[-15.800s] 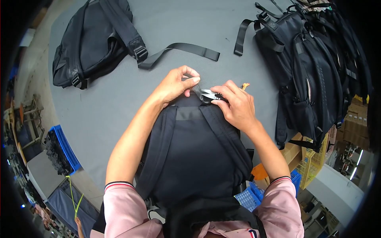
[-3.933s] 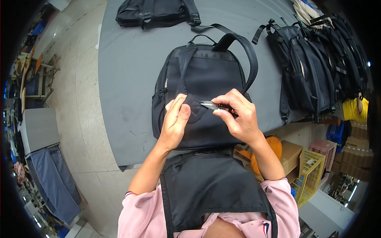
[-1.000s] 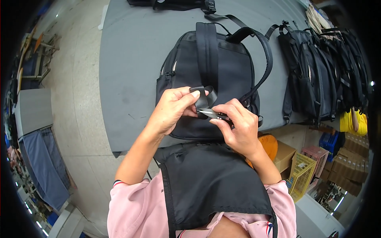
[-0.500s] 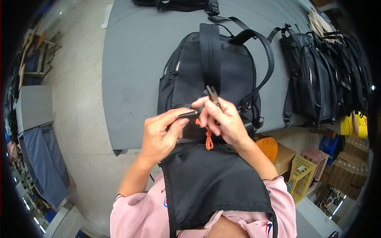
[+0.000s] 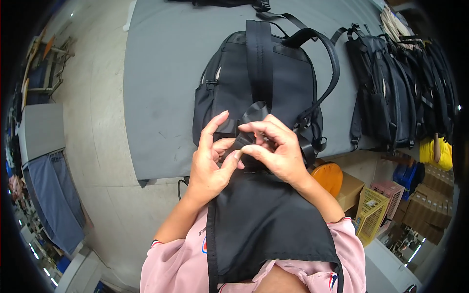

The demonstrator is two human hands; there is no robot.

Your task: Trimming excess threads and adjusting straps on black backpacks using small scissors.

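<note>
A black backpack (image 5: pixel 264 93) lies flat on the grey table (image 5: pixel 161 73), its lower end at the table's near edge, right in front of the person. Both hands meet over that edge: the left hand (image 5: pixel 212 161) and the right hand (image 5: pixel 273 149) pinch a loop of black webbing strap (image 5: pixel 251 117) between fingertips, each closed on the strap, which curls up off the backpack. A black apron (image 5: pixel 264 224) hangs below the hands. To the left of the backpack the tabletop lies bare as far as its left edge, then pale floor. To the right, a row of black bags (image 5: pixel 400 93) stands just beside it, near the table's right edge. Below that edge sit an orange stool (image 5: pixel 330 176) and a yellow basket (image 5: pixel 371 215)
</note>
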